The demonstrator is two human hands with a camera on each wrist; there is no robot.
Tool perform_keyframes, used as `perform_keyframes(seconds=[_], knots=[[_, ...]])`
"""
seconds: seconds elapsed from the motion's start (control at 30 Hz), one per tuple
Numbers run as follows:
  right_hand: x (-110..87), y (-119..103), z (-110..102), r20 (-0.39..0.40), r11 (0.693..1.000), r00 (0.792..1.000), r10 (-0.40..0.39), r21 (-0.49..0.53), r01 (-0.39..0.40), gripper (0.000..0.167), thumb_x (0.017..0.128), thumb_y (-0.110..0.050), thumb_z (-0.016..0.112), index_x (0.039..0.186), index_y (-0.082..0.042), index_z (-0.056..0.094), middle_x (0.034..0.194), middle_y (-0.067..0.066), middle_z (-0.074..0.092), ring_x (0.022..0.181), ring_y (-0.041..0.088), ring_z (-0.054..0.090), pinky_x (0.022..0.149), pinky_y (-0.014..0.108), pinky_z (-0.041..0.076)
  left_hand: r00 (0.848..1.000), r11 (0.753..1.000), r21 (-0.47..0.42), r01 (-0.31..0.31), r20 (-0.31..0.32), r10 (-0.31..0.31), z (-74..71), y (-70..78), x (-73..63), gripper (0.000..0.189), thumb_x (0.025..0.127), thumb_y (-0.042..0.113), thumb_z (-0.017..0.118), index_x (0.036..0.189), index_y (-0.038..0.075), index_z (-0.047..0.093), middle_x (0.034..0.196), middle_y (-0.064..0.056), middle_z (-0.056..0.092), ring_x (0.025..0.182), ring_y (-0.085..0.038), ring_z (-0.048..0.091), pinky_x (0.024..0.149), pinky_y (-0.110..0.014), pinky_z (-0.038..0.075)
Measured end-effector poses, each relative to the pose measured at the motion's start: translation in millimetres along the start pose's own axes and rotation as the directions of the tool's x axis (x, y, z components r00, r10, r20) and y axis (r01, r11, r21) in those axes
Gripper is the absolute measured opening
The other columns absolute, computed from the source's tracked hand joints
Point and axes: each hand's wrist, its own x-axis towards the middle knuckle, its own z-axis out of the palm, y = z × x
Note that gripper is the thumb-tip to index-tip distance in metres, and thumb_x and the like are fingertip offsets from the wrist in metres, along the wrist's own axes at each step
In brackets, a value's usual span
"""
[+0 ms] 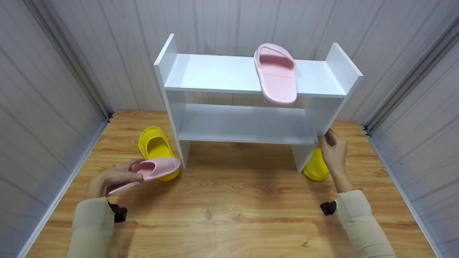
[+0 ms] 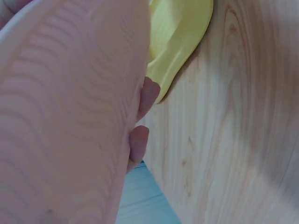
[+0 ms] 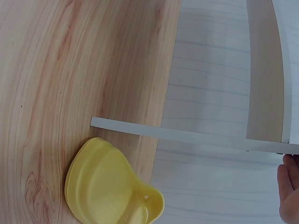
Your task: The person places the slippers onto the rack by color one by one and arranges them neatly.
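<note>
My left hand [image 1: 120, 176] grips a pink slipper [image 1: 163, 167] by its side, tilted above the floor and overlapping a yellow slipper [image 1: 152, 138] left of the shelf. In the left wrist view, the ridged sole of the pink slipper [image 2: 65, 116] fills much of the frame, with fingertips [image 2: 138, 142] curled over its edge. Against the right side panel of a white two-tier shelf [image 1: 244, 125], my right hand [image 1: 333, 150] holds the edge with bent fingers. Below that hand is another yellow slipper [image 1: 316, 165], partly hidden by the panel. A second pink slipper [image 1: 279, 80] lies on the top board, toe inward, heel overhanging the front.
Wood-patterned floor [image 1: 229, 215] stretches in front of the shelf. Pale panelled walls [image 1: 215, 25] stand behind and on both sides. The shelf's upright side panels [image 3: 187, 135] rise above its top board and reach down to the floor.
</note>
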Motion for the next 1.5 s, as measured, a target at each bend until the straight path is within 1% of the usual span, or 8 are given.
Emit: perform_keyframes(seconds=[0.1,0.37,0.8,0.9,1.03,1.27,1.43,1.5], knots=[[-2.2,-15,0,0.001,1.0,1.0,-0.013,0.012,0.013,0.025,0.086,-0.01,0.056,0.104,0.005,0.062,0.093,0.018,0.063,0.076,0.003,0.057,0.066,0.014,0.043,1.0,1.0,0.005,-0.008,0.018,0.008,0.3,0.6,-2.1,0.087,0.077,0.04,0.061,0.141,0.01,0.011,0.136,-0.035,0.004,0.122,-0.049,0.007,0.093,-0.062,0.006],[-5.1,-29,1,0.017,0.999,1.0,-0.01,0.031,0.01,0.025,0.085,-0.005,0.055,0.105,0.009,0.06,0.092,0.02,0.063,0.077,0.004,0.057,0.066,0.014,0.044,0.985,0.984,0.06,-0.166,0.06,0.162,4.4,2.7,-0.5,0.079,0.078,0.034,0.06,0.139,0.007,0.018,0.134,-0.034,0.018,0.119,-0.045,0.02,0.093,-0.06,0.015],[-4.7,-28,1,0.01,1.0,1.0,-0.013,0.029,0.013,0.025,0.085,-0.004,0.055,0.106,0.01,0.059,0.096,0.021,0.062,0.08,0.004,0.057,0.068,0.015,0.044,0.986,0.988,0.006,-0.151,0.067,0.151,12.6,23.0,-2.5,0.088,0.074,0.029,0.066,0.141,0.013,0.011,0.137,-0.03,0.014,0.12,-0.042,0.02,0.093,-0.056,0.018],[-4.9,-28,0,0.012,0.999,1.0,-0.015,0.032,0.014,0.025,0.085,-0.004,0.054,0.106,0.01,0.059,0.096,0.021,0.062,0.081,0.005,0.057,0.069,0.015,0.044,0.982,0.983,0.026,-0.182,0.058,0.18,16.5,28.6,-3.0,0.09,0.073,0.028,0.067,0.14,0.012,0.01,0.137,-0.031,0.012,0.122,-0.042,0.017,0.095,-0.057,0.014],[-4.5,-29,-1,0.007,1.0,1.0,-0.021,0.021,0.021,0.025,0.085,-0.004,0.055,0.106,0.01,0.059,0.096,0.021,0.062,0.082,0.006,0.058,0.069,0.015,0.044,0.962,0.958,0.093,-0.273,0.04,0.27,21.6,36.3,-3.6,0.09,0.072,0.027,0.068,0.139,0.01,0.011,0.138,-0.031,0.008,0.123,-0.043,0.013,0.095,-0.058,0.011],[-5.0,-31,-2,0.007,1.0,1.0,-0.019,0.008,0.019,0.025,0.085,-0.005,0.055,0.105,0.009,0.06,0.096,0.02,0.062,0.083,0.007,0.058,0.071,0.015,0.044,0.943,0.941,0.06,-0.333,-0.001,0.334,29.1,53.5,-5.2,0.09,0.07,0.022,0.072,0.138,0.013,0.013,0.141,-0.025,0.006,0.126,-0.039,0.008,0.096,-0.057,0.005],[-5.5,-31,-2,0.024,1.0,1.0,-0.013,0.026,0.013,0.026,0.086,-0.006,0.055,0.106,0.009,0.059,0.095,0.02,0.062,0.082,0.005,0.057,0.071,0.016,0.044,0.896,0.89,0.142,-0.434,-0.035,0.443,34.3,61.3,-6.2,0.09,0.068,0.022,0.073,0.136,0.005,0.016,0.138,-0.026,0.016,0.122,-0.04,0.017,0.096,-0.056,0.01],[-5.3,-31,-2,0.03,0.999,0.999,-0.015,0.034,0.014,0.026,0.086,-0.006,0.054,0.107,0.009,0.059,0.094,0.021,0.062,0.081,0.005,0.057,0.071,0.016,0.044,0.886,0.878,0.166,-0.448,-0.049,0.461,36.3,64.0,-7.6,0.09,0.068,0.022,0.073,0.136,0.005,0.016,0.136,-0.024,0.019,0.12,-0.038,0.021,0.096,-0.055,0.012]])
